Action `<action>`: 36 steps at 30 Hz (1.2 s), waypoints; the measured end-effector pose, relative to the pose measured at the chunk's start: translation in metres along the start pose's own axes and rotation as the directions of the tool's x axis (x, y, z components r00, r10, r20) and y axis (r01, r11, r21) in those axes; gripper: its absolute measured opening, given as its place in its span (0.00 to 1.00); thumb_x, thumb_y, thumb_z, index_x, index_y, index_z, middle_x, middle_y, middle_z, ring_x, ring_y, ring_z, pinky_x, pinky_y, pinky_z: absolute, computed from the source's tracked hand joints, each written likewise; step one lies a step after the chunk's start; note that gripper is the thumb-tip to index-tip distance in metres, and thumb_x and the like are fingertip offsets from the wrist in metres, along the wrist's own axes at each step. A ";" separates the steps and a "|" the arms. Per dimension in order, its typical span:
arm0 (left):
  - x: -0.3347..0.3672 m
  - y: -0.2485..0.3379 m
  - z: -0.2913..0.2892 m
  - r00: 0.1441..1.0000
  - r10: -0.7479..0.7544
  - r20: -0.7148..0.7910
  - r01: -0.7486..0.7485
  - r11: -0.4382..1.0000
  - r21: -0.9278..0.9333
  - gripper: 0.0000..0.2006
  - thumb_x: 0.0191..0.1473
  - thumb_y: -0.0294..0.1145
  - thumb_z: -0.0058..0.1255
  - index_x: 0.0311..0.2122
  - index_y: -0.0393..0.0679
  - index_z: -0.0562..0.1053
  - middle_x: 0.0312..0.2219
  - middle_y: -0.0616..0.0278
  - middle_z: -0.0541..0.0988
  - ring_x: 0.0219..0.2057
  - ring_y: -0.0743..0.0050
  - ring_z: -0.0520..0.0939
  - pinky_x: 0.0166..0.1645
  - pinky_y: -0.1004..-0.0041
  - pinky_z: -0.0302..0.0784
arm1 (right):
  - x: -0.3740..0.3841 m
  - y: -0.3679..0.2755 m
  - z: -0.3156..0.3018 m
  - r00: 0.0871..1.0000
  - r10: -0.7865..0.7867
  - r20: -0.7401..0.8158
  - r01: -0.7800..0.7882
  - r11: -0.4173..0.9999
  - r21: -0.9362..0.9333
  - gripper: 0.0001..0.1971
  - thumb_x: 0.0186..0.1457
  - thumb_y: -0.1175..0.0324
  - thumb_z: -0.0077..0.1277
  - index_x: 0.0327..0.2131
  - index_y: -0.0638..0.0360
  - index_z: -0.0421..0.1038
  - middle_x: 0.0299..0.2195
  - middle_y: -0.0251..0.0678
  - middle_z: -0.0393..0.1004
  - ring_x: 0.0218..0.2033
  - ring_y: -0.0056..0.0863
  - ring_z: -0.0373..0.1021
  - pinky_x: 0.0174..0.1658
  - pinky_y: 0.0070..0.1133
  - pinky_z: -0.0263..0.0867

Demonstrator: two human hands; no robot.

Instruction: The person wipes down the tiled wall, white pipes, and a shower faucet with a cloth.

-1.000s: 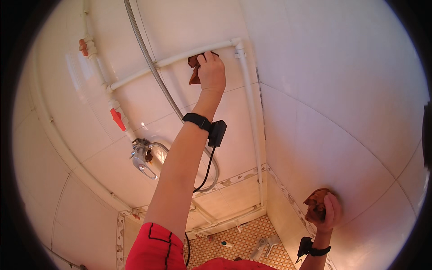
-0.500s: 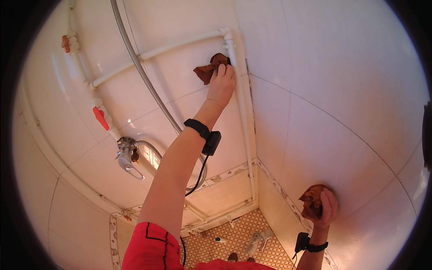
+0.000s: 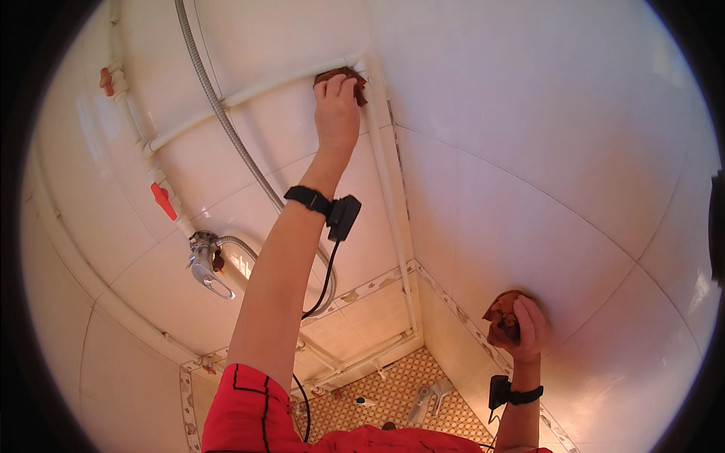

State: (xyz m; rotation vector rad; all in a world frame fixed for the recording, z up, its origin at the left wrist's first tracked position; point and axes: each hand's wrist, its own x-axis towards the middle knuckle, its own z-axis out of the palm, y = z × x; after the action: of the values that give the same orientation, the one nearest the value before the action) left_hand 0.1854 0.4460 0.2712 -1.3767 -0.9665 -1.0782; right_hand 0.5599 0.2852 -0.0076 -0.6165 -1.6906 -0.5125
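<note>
High on the tiled wall, my left hand [image 3: 337,121] presses a brown cloth [image 3: 361,93] against the white pipe [image 3: 302,74], close to its corner bend. The fingers are curled over the cloth and hide part of it. Lower down at the right, my right hand [image 3: 531,332] is closed around a second crumpled brown cloth [image 3: 504,315], against or very close to the right wall [image 3: 544,181]. A black strap with a small box and a cable sits on each of my wrists.
Left of my arm are a chrome mixer tap [image 3: 205,264], a flexible metal hose [image 3: 234,136] and a red-handled valve [image 3: 163,201]. A vertical pipe [image 3: 389,189] runs down the corner. Far below, a clear bottle-like object [image 3: 420,404] stands on the patterned floor [image 3: 340,415].
My left hand and its cloth have moved up and left, from the wall beside the vertical pipe onto the horizontal pipe. The right hand still grips its cloth; the view has shifted slightly.
</note>
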 end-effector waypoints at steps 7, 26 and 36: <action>0.000 -0.008 0.015 0.985 -0.015 0.172 -0.020 0.980 0.196 0.14 0.41 0.20 0.53 0.38 0.38 0.73 0.39 0.60 0.71 0.44 0.55 0.69 0.43 0.67 0.76 | 0.002 -0.004 -0.004 1.000 0.000 0.016 0.000 1.000 -0.001 0.25 0.39 0.67 0.62 0.45 0.61 0.69 0.41 0.43 0.73 0.35 0.40 0.74 0.36 0.28 0.74; 0.053 -0.008 0.006 0.919 0.285 0.274 -0.354 0.902 0.248 0.11 0.42 0.20 0.52 0.35 0.39 0.74 0.37 0.60 0.73 0.42 0.57 0.71 0.42 0.71 0.75 | -0.001 -0.003 -0.001 1.000 0.005 0.000 -0.005 1.000 -0.022 0.29 0.41 0.57 0.65 0.45 0.62 0.69 0.42 0.44 0.73 0.37 0.41 0.74 0.37 0.29 0.74; 0.045 0.030 0.011 0.788 0.485 0.380 -0.487 0.868 -0.098 0.06 0.45 0.21 0.48 0.31 0.39 0.72 0.35 0.57 0.71 0.41 0.56 0.70 0.41 0.66 0.75 | 0.000 -0.006 0.002 0.999 0.019 -0.039 -0.021 0.999 -0.046 0.28 0.42 0.56 0.65 0.44 0.63 0.69 0.41 0.45 0.73 0.35 0.42 0.74 0.35 0.30 0.74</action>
State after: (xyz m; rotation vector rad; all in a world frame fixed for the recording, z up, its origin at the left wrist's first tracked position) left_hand 0.2273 0.4532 0.3070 -1.7567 -0.8179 -0.4096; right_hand 0.5545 0.2817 -0.0077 -0.6522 -1.6386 -0.5471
